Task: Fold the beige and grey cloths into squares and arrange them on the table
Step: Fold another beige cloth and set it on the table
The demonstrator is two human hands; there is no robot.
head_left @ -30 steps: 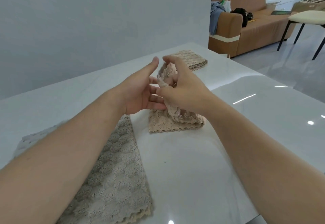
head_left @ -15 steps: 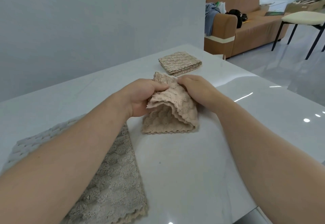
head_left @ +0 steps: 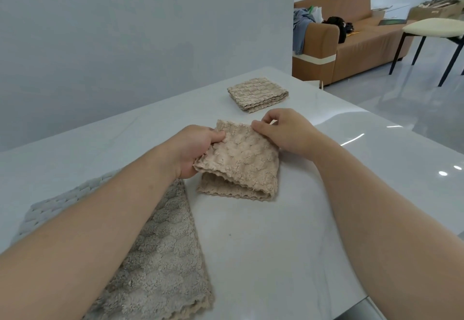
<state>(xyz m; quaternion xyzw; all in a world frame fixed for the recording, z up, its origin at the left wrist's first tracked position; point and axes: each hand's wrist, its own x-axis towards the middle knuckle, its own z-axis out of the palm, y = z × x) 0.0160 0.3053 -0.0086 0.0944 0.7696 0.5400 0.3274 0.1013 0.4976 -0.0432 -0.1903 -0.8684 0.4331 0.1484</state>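
We're pinching the beige cloth (head_left: 243,161) at its far edge, left hand (head_left: 193,151) and right hand (head_left: 288,134) on a corner each. It's on the table (head_left: 276,244), just right of the grey cloth (head_left: 160,257).

A half-folded beige cloth (head_left: 241,161) lies on the white tabletop (head_left: 276,244), its upper layer raised above the lower one. The left hand (head_left: 195,151) grips the cloth's left edge, and the right hand (head_left: 283,131) pinches its far right corner. A folded beige square (head_left: 257,93) sits farther back, apart. An unfolded grey cloth (head_left: 155,257) lies flat near the left forearm. A brown sofa (head_left: 351,38) and a chair (head_left: 434,31) stand beyond.
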